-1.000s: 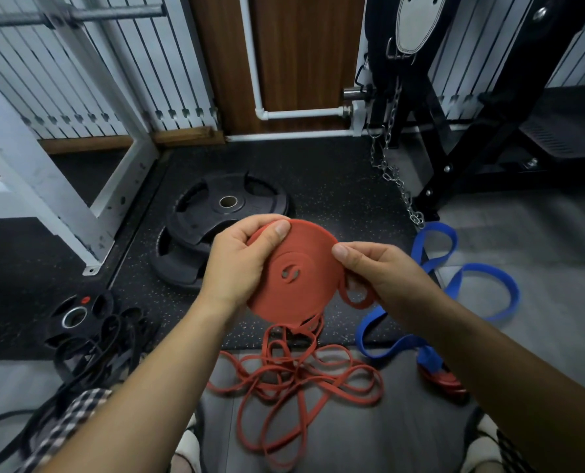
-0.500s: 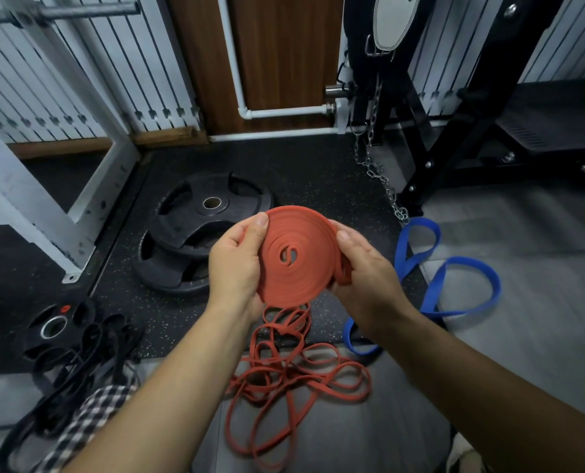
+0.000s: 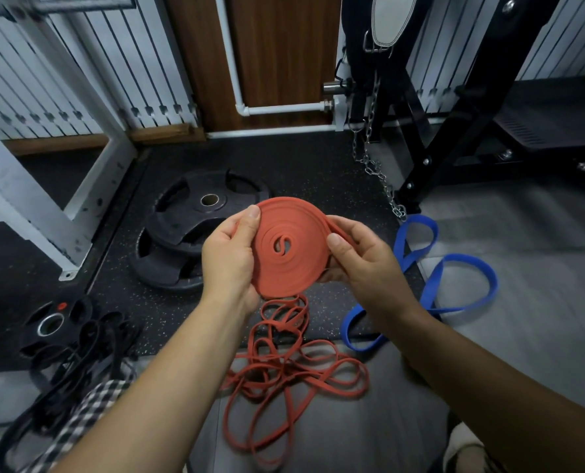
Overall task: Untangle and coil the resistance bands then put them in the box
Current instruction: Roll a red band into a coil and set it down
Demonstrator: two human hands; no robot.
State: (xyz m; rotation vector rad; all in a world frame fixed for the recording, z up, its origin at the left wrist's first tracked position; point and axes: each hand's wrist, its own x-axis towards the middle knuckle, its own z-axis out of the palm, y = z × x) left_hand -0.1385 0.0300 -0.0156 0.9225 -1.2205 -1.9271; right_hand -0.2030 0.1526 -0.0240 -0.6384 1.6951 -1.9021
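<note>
A flat spiral coil of red resistance band (image 3: 291,247) is held up between both hands above the floor. My left hand (image 3: 228,257) grips its left edge, thumb on the face. My right hand (image 3: 362,261) holds the right edge, thumb pressing the outer wrap. Below the coil lies a tangled heap of thin red bands (image 3: 284,370) on the floor. A wide blue band (image 3: 434,274) lies looped on the floor to the right. A tangle of black bands (image 3: 79,356) lies at the lower left. No box is in view.
Two stacked black weight plates (image 3: 188,240) lie on the black rubber mat behind the coil, and a small plate (image 3: 50,324) sits at the left. A chain (image 3: 379,179) hangs off a black rack (image 3: 431,124) at the right. A white frame (image 3: 45,206) stands at the left.
The loose end that my right hand held out has been wrapped flat onto the coil. Both hands now hold the closed coil by its edges, a little higher in view.
</note>
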